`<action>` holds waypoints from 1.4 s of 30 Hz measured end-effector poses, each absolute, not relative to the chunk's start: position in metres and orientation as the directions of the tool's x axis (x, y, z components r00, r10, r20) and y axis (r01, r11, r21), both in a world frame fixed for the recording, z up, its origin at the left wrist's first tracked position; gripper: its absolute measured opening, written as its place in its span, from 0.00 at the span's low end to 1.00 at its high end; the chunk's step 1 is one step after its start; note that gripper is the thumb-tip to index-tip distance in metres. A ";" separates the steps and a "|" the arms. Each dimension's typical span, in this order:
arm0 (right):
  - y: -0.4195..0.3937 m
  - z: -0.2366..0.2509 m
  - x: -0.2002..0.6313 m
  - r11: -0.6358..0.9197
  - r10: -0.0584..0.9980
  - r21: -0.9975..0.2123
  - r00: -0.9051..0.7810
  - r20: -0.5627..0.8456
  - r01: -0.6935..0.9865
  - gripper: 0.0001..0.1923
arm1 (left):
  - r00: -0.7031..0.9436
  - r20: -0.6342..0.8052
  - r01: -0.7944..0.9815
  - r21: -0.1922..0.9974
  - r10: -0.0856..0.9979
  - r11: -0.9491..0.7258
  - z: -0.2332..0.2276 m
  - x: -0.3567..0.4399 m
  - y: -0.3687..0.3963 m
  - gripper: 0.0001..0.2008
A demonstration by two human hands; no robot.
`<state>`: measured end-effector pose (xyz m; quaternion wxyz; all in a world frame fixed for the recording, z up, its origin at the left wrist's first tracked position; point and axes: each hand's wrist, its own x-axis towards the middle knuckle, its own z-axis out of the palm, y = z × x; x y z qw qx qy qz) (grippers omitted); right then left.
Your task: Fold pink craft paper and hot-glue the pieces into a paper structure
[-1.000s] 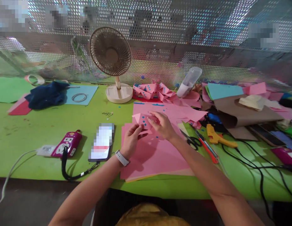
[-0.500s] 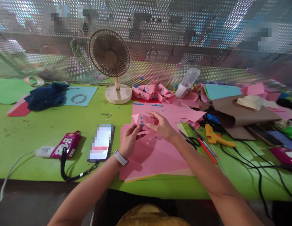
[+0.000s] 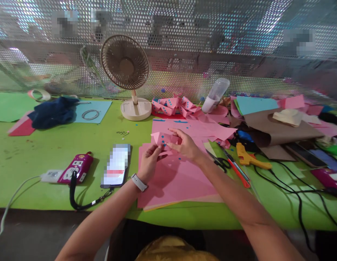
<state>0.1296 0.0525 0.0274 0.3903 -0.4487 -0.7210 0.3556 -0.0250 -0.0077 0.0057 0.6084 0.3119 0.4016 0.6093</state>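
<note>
Between my hands is a folded pink paper piece [image 3: 158,137] dotted with small blue diamonds. My left hand [image 3: 150,159], with a pale watch band at the wrist, pinches its lower edge. On its right side, my right hand [image 3: 184,145] grips it between thumb and fingers. Both hands hover over a stack of pink paper sheets [image 3: 182,181]. Behind it lies a pile of similar folded pink paper pieces [image 3: 171,106] with blue dots. Black-handled scissors [image 3: 222,164] and a red utility knife [image 3: 237,169] rest right of the stack.
A fan [image 3: 126,63] stands at the back beside a tilted clear bottle [image 3: 216,96]. Left of the stack lie a phone [image 3: 116,165] and a purple power strip [image 3: 76,168]. A yellow glue gun [image 3: 251,157], trailing cords, and brown paper [image 3: 288,128] occupy the right.
The pink paper piece has turned slightly in my fingers. Both hands keep nearly the same place and grip.
</note>
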 end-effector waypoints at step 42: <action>0.052 0.028 0.128 0.369 0.914 -0.852 -0.310 0.261 0.372 0.29 | -0.081 -0.125 -0.502 0.862 0.989 0.068 0.005 -0.024 -0.007 0.14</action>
